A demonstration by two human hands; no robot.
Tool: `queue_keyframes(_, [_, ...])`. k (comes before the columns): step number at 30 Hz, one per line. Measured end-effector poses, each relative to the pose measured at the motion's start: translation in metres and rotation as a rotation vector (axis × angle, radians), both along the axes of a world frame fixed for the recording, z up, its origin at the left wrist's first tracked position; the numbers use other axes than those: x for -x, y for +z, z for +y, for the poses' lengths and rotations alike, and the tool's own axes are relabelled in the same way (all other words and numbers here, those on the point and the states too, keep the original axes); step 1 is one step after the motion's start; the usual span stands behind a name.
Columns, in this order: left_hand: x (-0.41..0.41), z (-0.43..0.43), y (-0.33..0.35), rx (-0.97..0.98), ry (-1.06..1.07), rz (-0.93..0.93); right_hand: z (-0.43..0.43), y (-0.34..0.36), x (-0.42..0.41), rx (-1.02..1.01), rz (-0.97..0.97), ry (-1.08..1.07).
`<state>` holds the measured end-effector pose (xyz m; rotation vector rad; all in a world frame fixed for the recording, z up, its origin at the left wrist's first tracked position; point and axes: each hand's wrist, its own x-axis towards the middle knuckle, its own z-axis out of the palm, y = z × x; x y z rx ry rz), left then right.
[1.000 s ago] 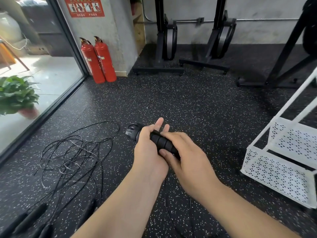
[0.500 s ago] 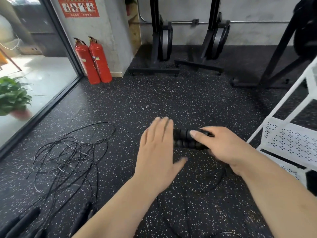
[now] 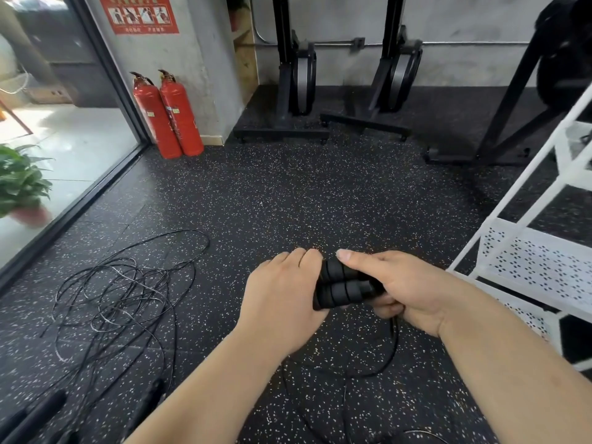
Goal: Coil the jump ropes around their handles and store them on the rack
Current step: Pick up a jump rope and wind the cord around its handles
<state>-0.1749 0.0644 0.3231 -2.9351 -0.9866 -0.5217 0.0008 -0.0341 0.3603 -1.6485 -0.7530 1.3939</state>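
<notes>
Two black ribbed jump rope handles [image 3: 341, 285] lie side by side between my hands at the centre of the head view. My right hand [image 3: 403, 288] grips their right ends, with the index finger laid over the top handle. My left hand [image 3: 282, 293] curls around their left ends from the near side. The handles' black rope [image 3: 389, 350] hangs below my right hand and loops over the floor. A tangle of other black ropes [image 3: 118, 293] lies on the floor to the left, with more handles [image 3: 35, 415] at the lower left. The white rack [image 3: 531, 264] stands at the right.
Two red fire extinguishers [image 3: 168, 113] stand by the grey pillar at the back left. Black gym machine frames [image 3: 298, 88] line the far wall. A glass wall and a potted plant [image 3: 19, 184] are at the left. The floor is black speckled rubber.
My left hand, open flat half a second ago, has closed round the left ends of the handles. The handles now lie level between both hands, held further right, closer to the rack.
</notes>
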Motion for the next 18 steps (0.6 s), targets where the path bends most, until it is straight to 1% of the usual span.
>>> queue_keyframes(3, [0.0, -0.001, 0.003, 0.143, 0.012, 0.074, 0.0, -0.001, 0.004, 0.014, -0.057, 0.001])
queue_keyframes(5, [-0.001, -0.001, 0.004, 0.191, 0.029, 0.063, 0.0, 0.001, 0.008, 0.006, -0.14, -0.012])
queue_keyframes(9, [0.002, 0.006, 0.01, 0.222, 0.086, 0.028, 0.0, 0.004, 0.008, -0.092, -0.308, -0.027])
queue_keyframes(12, [0.003, 0.008, 0.008, 0.223, 0.085, 0.015, 0.002, -0.001, 0.007, -0.116, -0.414, -0.008])
queue_keyframes(14, [0.004, 0.007, 0.006, 0.239, 0.084, 0.005, 0.003, -0.006, 0.01, -0.124, -0.415, -0.033])
queue_keyframes(17, [0.006, 0.007, 0.005, 0.251, 0.084, 0.005, 0.005, -0.013, 0.013, -0.137, -0.347, -0.055])
queue_keyframes(18, [0.006, 0.007, 0.006, 0.247, 0.086, 0.003, 0.005, -0.014, 0.014, -0.144, -0.359, -0.053])
